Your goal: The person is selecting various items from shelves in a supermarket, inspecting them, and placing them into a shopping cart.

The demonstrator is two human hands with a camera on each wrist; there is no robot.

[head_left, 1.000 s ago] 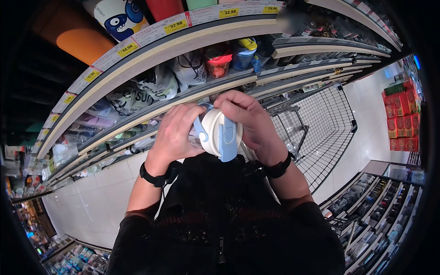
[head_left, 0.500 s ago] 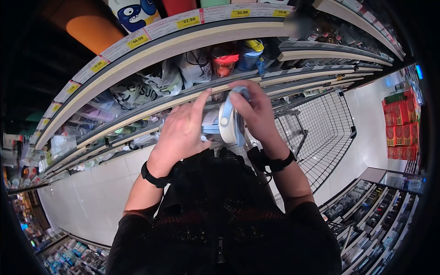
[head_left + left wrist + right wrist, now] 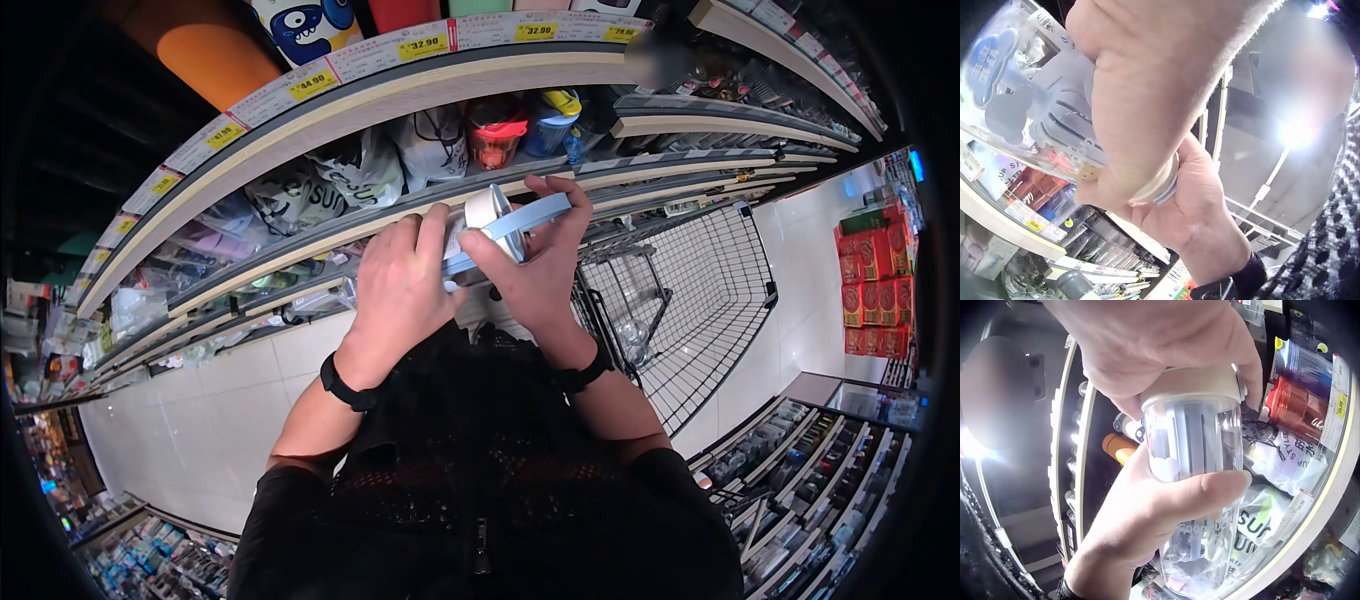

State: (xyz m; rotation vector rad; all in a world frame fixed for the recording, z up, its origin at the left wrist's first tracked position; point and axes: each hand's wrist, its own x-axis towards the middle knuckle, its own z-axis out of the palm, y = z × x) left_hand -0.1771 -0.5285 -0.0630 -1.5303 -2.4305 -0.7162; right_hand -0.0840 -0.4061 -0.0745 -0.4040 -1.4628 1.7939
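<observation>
Both hands are on the bottle (image 3: 1196, 450), held in mid-air in front of the person's chest, and the long axis is the thing to watch. It runs across the body, tilted, with the lid (image 3: 1192, 386) at the right-hand end and the clear barrel leading away to the left. So the right hand (image 3: 545, 270) is the one nearer the lid, and the left hand (image 3: 402, 268) has the barrel.

And look at that left grip: fingers curled round the barrel, thumb laid straight across it in the right wrist view. The right hand cups the lid, thumb on one side, fingers round the other, with the blue handle (image 3: 540, 213) looping out beside them. The lid sits on the barrel's mouth; whether it is tight or loose, the pictures can't tell us.

No surface under the bottle, just the two hands carrying it. Beyond them the shelf (image 3: 380, 87) curves past, price tags along its edge; bags (image 3: 355, 172), a red cup (image 3: 495, 135) and a blue cup (image 3: 548, 125) stand on the level below. How near the bottle is to that edge is hard to judge from above. Over on the right, a wire trolley (image 3: 712, 255) stands on the pale tiled floor (image 3: 230, 400).
</observation>
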